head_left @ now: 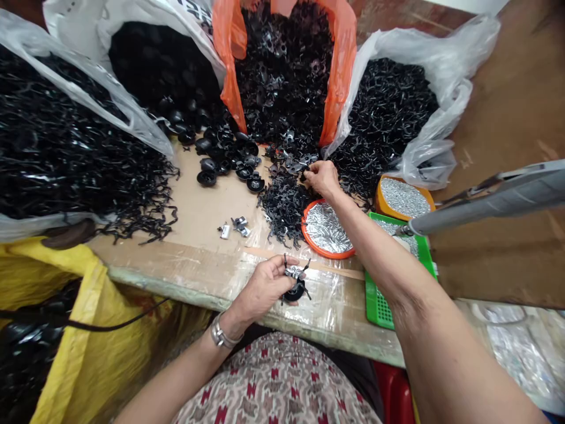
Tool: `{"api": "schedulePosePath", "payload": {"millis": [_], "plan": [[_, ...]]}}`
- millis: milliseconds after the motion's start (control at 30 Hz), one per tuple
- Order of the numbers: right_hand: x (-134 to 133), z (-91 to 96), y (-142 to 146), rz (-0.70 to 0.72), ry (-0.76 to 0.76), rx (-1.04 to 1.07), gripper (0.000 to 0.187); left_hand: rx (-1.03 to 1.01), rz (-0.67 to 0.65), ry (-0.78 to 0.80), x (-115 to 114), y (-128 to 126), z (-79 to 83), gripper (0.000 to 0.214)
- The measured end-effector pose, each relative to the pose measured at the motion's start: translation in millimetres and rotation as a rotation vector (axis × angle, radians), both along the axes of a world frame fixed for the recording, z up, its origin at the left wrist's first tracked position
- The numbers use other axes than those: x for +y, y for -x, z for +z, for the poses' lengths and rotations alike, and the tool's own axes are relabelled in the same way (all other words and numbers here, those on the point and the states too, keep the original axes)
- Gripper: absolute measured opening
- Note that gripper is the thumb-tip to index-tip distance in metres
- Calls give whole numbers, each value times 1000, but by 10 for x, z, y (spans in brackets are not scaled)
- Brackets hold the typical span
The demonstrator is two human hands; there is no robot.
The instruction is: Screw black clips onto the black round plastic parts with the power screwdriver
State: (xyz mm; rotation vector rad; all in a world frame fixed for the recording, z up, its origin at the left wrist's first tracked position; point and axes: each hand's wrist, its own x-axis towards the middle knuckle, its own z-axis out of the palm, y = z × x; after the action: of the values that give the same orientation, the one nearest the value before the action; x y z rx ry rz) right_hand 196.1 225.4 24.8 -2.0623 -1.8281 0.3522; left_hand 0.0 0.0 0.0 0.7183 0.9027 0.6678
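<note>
My left hand point(267, 281) is closed near the table's front edge, gripping a small assembly point(295, 290). That piece has a round black cup below, a shiny metallic part on top, and thin black arms sticking out. Farther forward, my right hand point(323, 178) is at the edge of the black parts, its fingertips pinched together. Whatever lies between those fingertips is too small and dark to name. Just left of and below it spreads a heap of small black arm-like pieces point(285, 206). An orange-rimmed round dish point(306, 227) of silvery pins sits under my right forearm.
Bags of black parts line the back, including an orange bag point(339, 76) and a clear bag point(459, 106). Black cups point(206, 178) lie loose. A green basket point(379, 306), a yellow container point(380, 197) and a grey-wrapped bar point(485, 200) are at right. A yellow sack point(75, 330) hangs front left.
</note>
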Motion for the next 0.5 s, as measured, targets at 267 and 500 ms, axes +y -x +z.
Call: {"api": "schedulePosePath", "payload": {"millis": [267, 500], "plan": [[-368, 196, -21, 68, -165, 150, 32, -19, 15, -55, -17, -11, -27, 41], [-1590, 481, -121, 215, -27, 224, 25, -46, 86, -22, -22, 40, 13, 44]]}}
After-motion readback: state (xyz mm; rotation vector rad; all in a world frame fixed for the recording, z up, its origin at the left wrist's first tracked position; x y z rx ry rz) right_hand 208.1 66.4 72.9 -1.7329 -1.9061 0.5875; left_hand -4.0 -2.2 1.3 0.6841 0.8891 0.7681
